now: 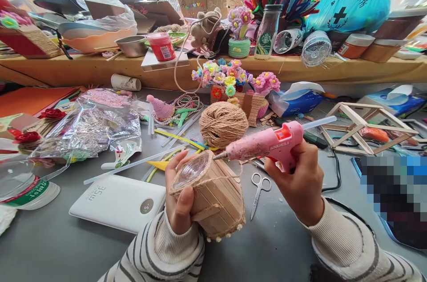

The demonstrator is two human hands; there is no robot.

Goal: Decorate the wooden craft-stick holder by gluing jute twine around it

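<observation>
My left hand (pixel 179 202) is closed round a small craft-stick barrel (pixel 216 195) wound with jute twine, tilted so its clear plastic rim faces up and left. My right hand (pixel 298 182) grips a pink hot glue gun (pixel 267 144). Its metal nozzle touches the twine at the barrel's rim. A clear glue stick pokes out of the gun's back end. A ball of jute twine (pixel 223 124) lies just behind the barrel, and small scissors (pixel 259 188) lie on the grey table (pixel 66 242) between my hands.
A white power bank (pixel 116 202) lies at left beside crinkled cellophane bags (pixel 93 126). Paper flower bouquets (pixel 230 79), a tissue pack (pixel 296 99) and a wooden stick frame (pixel 360 126) stand behind. A cluttered wooden shelf (pixel 100 68) runs along the window.
</observation>
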